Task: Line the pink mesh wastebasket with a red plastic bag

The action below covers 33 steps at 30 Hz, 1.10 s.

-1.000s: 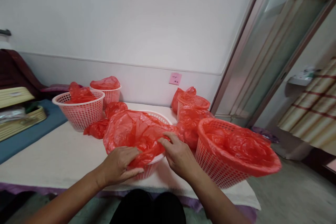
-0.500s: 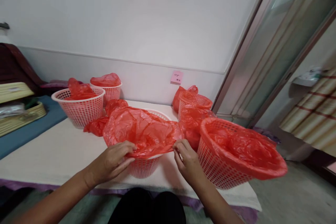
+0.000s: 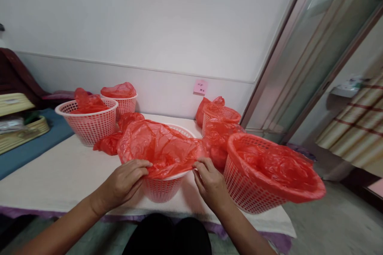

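A red plastic bag (image 3: pixel 160 147) lies spread over a pink mesh basket (image 3: pixel 161 187) at the table's near edge. My left hand (image 3: pixel 124 181) pinches the bag's near edge at the basket's left rim. At the right rim my right hand (image 3: pixel 209 181) pinches the same edge, which is stretched taut between the two hands. Both hands are closed on the plastic.
A pink basket lined with a red bag (image 3: pixel 263 175) stands right of the hands. Farther back are two baskets with bags at left (image 3: pixel 88 121), (image 3: pixel 122 101), another at right (image 3: pixel 220 117), and loose red bags (image 3: pixel 109 143). A sliding door (image 3: pixel 314 44) is at right.
My hands moved apart from the middle of the bag to its near edge and pulled it taut over the basket rim. The basket's side now shows below the bag.
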### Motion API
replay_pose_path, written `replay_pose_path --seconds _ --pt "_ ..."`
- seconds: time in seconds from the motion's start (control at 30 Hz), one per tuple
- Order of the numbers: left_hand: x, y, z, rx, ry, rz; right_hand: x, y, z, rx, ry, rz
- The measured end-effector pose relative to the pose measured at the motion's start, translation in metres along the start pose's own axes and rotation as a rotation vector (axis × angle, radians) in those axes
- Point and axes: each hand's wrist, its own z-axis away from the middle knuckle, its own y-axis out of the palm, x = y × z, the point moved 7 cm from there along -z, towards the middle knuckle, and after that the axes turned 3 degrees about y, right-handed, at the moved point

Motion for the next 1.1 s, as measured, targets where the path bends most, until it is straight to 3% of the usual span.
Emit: replay_pose_path --seconds 0.3,0.53,0.73,0.9,1.1 --pt "0.015 -0.003 0.013 -0.041 -0.082 -0.031 -0.002 0.002 0.012 -0.028 0.002 -0.080" --pt "0.002 0.002 0.025 0.086 -0.086 0.052 -0.003 0.005 0.020 0.016 0.018 -0.147" --pt "0.001 0.003 0.024 0.102 -0.094 -0.007 -0.008 0.006 0.021 0.035 0.036 -0.112" --pt "-0.003 0.009 0.024 0.095 -0.090 -0.056 -0.004 -0.017 0.016 -0.130 0.065 -0.059" --pt "-0.012 0.012 0.018 0.102 -0.050 -0.108 0.041 -0.050 0.002 -0.236 -0.065 -0.186"
